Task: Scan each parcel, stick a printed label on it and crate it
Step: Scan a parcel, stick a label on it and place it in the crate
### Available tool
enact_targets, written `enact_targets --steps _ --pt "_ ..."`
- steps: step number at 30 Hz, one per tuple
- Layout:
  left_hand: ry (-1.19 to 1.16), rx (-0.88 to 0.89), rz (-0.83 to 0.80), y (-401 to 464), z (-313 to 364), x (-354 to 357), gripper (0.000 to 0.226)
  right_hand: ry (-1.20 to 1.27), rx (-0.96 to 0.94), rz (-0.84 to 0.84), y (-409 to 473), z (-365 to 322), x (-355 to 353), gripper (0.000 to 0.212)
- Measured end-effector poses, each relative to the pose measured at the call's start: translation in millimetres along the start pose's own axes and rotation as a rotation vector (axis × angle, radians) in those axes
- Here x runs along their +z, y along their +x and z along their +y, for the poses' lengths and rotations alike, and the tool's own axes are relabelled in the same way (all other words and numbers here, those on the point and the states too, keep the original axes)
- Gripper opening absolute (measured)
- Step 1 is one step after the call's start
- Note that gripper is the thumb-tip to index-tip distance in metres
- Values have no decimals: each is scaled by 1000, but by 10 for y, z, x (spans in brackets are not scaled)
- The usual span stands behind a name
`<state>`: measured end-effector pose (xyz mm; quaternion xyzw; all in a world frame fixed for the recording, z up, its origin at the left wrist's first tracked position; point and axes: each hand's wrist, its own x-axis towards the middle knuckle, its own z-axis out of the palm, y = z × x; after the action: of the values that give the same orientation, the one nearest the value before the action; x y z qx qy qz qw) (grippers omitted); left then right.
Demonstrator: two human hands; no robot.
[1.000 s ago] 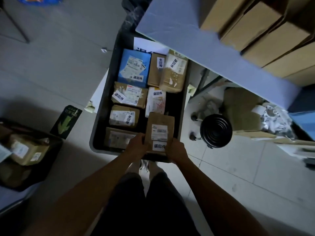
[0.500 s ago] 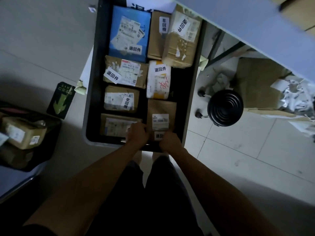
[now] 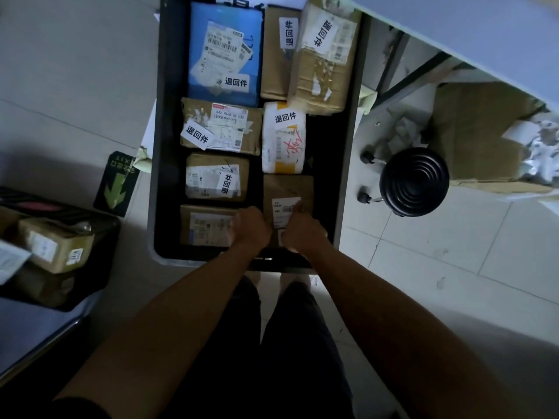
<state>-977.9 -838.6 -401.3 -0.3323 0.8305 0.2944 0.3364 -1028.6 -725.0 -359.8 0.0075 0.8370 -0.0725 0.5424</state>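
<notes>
While both arms reach down into the black crate (image 3: 163,146) on the floor, the left hand (image 3: 252,226) and right hand (image 3: 302,232) bracket a brown paper parcel (image 3: 287,192) at its near right corner. Each grip is curled against a lower side of the parcel, which lies flat in the crate; whether the fingers clamp it I cannot tell. Its white shipping label (image 3: 286,211) shows between the hands. Beyond it lie a white parcel (image 3: 282,137), a blue parcel (image 3: 223,52) and brown cartons. A black stool (image 3: 414,181) stands right of the crate.
</notes>
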Motion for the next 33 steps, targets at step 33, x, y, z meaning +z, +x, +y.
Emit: enact_targets --steps 33 --pt "1062 2137 -144 -6120 2484 2850 41 688 1067 983 -5290 4761 2397 34"
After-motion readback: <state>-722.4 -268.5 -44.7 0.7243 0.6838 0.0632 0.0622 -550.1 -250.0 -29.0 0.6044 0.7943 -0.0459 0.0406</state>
